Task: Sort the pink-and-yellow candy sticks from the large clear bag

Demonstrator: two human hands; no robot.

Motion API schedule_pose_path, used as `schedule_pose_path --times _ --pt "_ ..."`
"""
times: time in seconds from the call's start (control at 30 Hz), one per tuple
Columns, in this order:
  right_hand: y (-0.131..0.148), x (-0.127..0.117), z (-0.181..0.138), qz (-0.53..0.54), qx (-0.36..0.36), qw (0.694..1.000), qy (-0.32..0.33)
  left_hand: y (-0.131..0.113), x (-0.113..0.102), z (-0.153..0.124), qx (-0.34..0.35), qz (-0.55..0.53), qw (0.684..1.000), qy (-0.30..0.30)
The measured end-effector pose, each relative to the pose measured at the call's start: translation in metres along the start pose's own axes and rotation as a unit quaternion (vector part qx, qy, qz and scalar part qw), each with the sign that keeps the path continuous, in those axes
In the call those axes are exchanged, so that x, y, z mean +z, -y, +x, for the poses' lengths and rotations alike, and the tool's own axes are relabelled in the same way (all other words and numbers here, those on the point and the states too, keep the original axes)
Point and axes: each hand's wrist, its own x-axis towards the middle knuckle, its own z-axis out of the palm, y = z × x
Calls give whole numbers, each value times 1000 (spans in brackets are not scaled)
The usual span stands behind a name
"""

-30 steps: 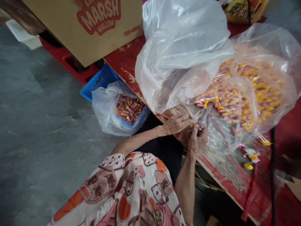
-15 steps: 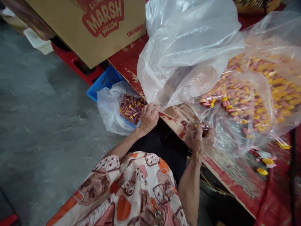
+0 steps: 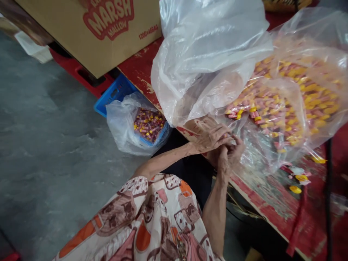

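Observation:
My left hand (image 3: 209, 139) reaches across to my right hand (image 3: 230, 156), and their fingertips meet over the table's front edge. My right hand's fingers are curled around a small yellow-capped tube, now mostly hidden by the fingers. The left fingers press together at the same spot; what they grip cannot be made out. To the right, a large clear plastic bag (image 3: 296, 90) lies with many small pink tubes with yellow caps (image 3: 288, 105) in it. Below the table edge on the left, similar tubes (image 3: 149, 125) fill a bag-lined blue crate (image 3: 115, 92).
A white plastic bag (image 3: 209, 54) bulges on the worn red table (image 3: 282, 214) ahead. A marshmallow carton (image 3: 116, 47) stands at the back left. Loose yellow caps (image 3: 295, 189) and scraps lie at the right, near a dark upright cord (image 3: 328, 181).
My left hand has moved right, from beside the bag-lined crate to my right hand. The tube that showed in my right fingers is now mostly covered. The view has shifted slightly.

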Motion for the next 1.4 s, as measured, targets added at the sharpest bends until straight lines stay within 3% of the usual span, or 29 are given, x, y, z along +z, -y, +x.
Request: schedule_pose_path --times 0.07,0.13,0.23,0.3,0.43,0.57,0.67,0.8,0.87,0.93,1.0,1.07,1.13,1.23,1.3,1.4 --pt "1 -1 -1 22 55 998 -37 3 -2 -5 0 24 1000 -17" --pt "4 -2 -1 0 86 995 -54 5 -2 -5 0 33 999 6" --pt "9 -3 0 -63 48 996 -37 8 -4 -1 -23 7 1000 20" --pt "12 -3 1 -81 21 996 -31 6 -7 1 -38 -26 999 -3" --pt "10 -3 1 -80 26 996 -24 -4 -12 -4 -55 -102 990 -80" --pt "8 -1 0 -82 36 996 -30 -6 -13 -9 -123 -187 971 -85" --pt "9 0 -2 -66 64 995 -26 -2 -16 -9 -209 -317 918 -117" --pt "10 1 -2 -34 91 995 -28 2 -20 -13 -286 -545 783 -93" --pt "9 2 -2 -20 88 995 -30 0 -20 -16 -289 -587 752 -80" --pt "9 2 -1 -10 81 996 -30 -4 -19 -19 -278 -600 747 -70" --pt "9 2 0 -8 75 997 -31 -8 -16 -22 -258 -594 760 -59" --pt "9 2 1 -13 71 997 -31 -10 -12 -23 -231 -557 796 -53" --pt "8 1 1 -15 70 997 -30 -8 -7 -23 -191 -462 864 -50" --pt "7 0 -1 -18 73 997 -30 -6 2 -23 -103 -230 967 -31" --pt "8 -2 -3 -27 80 996 -31 -6 6 -23 -46 -111 993 1" --pt "8 -3 -4 -31 93 995 -23 -7 1 -27 -24 -88 996 16"
